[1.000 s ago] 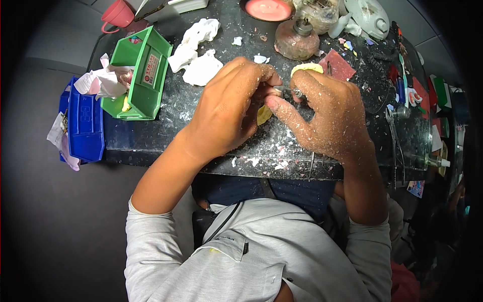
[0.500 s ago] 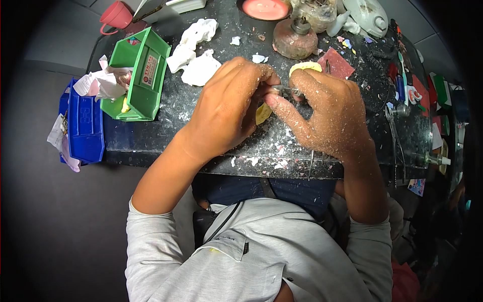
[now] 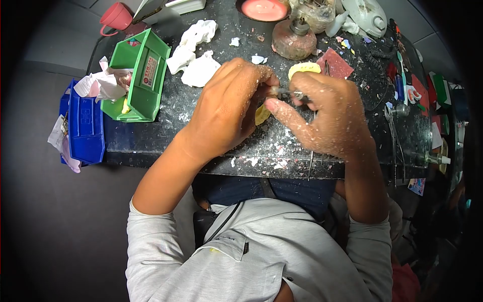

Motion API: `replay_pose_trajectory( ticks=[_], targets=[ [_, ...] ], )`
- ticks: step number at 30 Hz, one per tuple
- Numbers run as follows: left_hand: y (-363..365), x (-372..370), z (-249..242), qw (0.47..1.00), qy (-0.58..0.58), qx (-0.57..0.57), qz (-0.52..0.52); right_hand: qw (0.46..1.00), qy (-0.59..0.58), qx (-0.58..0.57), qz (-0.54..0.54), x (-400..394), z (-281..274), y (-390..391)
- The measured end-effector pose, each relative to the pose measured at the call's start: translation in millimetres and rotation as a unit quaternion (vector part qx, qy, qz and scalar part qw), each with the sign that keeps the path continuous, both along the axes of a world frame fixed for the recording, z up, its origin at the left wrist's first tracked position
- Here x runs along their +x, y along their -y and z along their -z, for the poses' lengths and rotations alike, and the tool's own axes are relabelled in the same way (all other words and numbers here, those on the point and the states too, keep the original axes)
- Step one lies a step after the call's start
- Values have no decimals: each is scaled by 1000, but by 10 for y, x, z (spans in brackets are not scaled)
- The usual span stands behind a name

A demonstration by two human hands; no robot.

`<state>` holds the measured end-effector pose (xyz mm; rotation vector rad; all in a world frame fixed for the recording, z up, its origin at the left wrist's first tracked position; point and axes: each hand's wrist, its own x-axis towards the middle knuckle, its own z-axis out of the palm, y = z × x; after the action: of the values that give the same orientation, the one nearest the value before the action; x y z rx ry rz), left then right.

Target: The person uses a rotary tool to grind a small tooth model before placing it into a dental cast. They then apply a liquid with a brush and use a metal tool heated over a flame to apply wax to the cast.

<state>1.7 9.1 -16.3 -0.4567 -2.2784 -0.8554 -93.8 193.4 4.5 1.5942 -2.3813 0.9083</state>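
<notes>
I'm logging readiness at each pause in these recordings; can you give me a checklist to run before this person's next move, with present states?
1. Right hand grips the metal-ended tool: ok.
2. Left hand has a firm hold on the small pale piece: cannot tell, its fingertips are mostly hidden.
3. Tool tip placed correctly on the piece: cannot tell, too small.
4. Worktop under the hands free of debris: not ok, white and pink crumbs lie scattered.
5. Glass burner apart from both hands: ok.
6. Slim metal instrument well back from the front edge: not ok, it reaches the edge.
</notes>
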Motion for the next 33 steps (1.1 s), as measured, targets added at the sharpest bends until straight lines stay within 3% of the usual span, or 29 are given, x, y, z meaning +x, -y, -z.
replay_pose_trajectory(
  ticks=[6,7,13,33],
  targets=[
    [-17,12,-8,997,6,74,1,995,81,-40,44,-175,-87,-144],
    [-29,11,-4,994,10,109,1,998,28,-29,39,-161,-82,-131],
    [-72,17,12,988,10,154,10,996,65,-59,1,-2,-13,8],
    [-52,14,2,996,5,90,8,1000,9,-8,17,36,3,15]
  ],
)
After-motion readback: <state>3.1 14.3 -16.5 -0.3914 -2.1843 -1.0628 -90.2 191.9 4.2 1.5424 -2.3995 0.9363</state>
